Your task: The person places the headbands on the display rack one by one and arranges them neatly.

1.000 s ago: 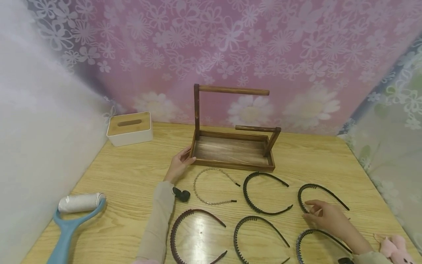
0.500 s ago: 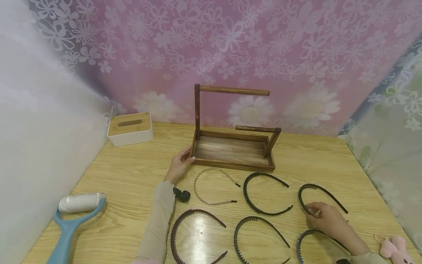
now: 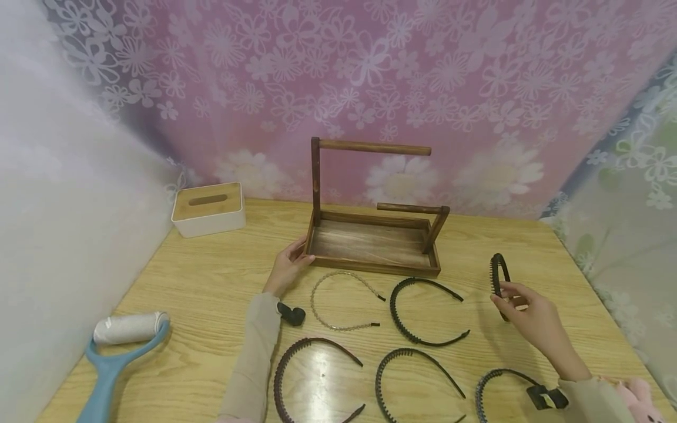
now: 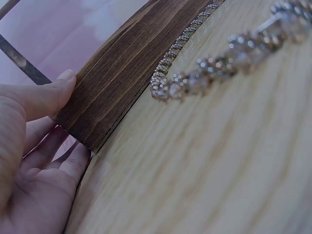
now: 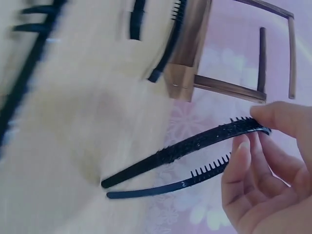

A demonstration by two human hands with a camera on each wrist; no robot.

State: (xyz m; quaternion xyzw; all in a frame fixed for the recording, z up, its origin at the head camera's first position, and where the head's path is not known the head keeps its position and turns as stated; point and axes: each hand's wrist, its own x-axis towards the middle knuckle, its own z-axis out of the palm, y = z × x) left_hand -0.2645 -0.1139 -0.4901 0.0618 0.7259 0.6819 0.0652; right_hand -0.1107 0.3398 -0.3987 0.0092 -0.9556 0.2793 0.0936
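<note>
My right hand (image 3: 540, 322) pinches a black toothed headband (image 3: 496, 274) between thumb and fingers, raised above the right side of the table. In the right wrist view the headband's two arms (image 5: 195, 145) point away from the fingers, with comb teeth along the inner side. My left hand (image 3: 287, 269) grips the near left corner of a dark wooden rack (image 3: 375, 268), a shallow tray with two horizontal bars. The left wrist view has the thumb on the tray's wall (image 4: 117, 73) and the fingers around its end. A beaded headband (image 3: 313, 296) lies just in front of the rack.
On the table lie a black headband (image 3: 394, 308), a dark red one (image 3: 278, 376), another dark one (image 3: 379, 379) and a greyish one (image 3: 479, 396). A tissue box (image 3: 208, 214) stands back left, a blue-handled lint roller (image 3: 108, 367) front left. A pink plush toy (image 3: 641, 396) sits at right.
The right hand has taken hold of the black headband at the right, lifted it off the table and turned it upright. The left hand stays at the rack's corner.
</note>
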